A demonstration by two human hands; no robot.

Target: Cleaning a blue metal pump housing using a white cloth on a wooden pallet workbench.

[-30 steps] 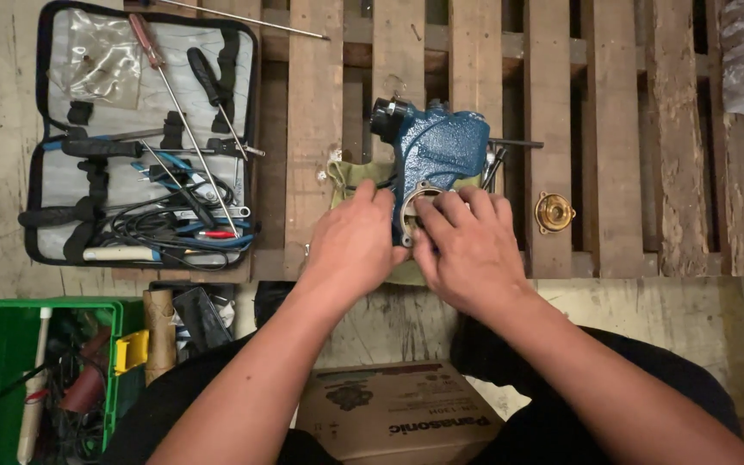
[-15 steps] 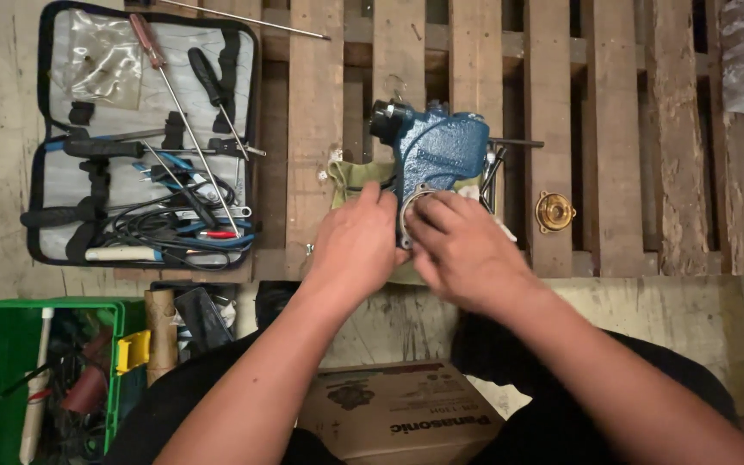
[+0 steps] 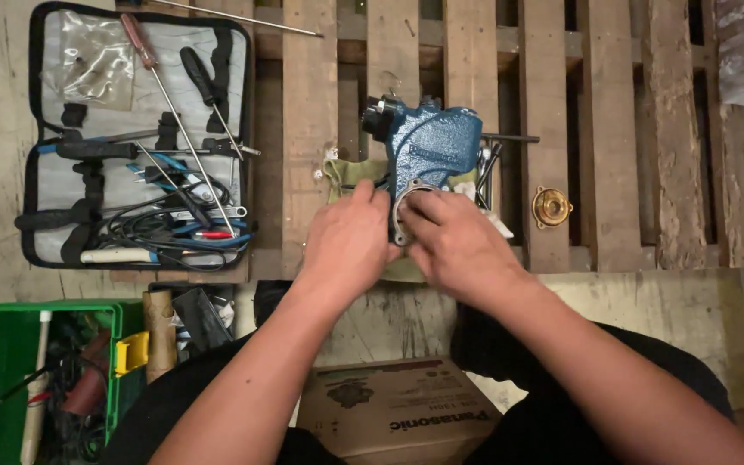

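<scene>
A blue cast-metal pump housing (image 3: 428,146) lies on a green cloth (image 3: 344,172) on the wooden pallet (image 3: 307,103). My left hand (image 3: 350,241) grips the housing's near left side beside its round metal-rimmed opening (image 3: 406,194). My right hand (image 3: 454,245) lies over that opening with its fingertips pressed on the rim; whether it holds a small part there is hidden. A black port (image 3: 374,116) sticks out at the housing's far left.
A round brass fitting (image 3: 552,207) sits on the pallet to the right. An open tool pouch (image 3: 135,142) with screwdrivers and wires lies at the left. A green toolbox (image 3: 32,379) is at the bottom left, a cardboard box (image 3: 389,409) near my lap.
My right hand has shifted left and curled over the opening, fingers less spread. The left hand keeps its grip. The view has drifted slightly.
</scene>
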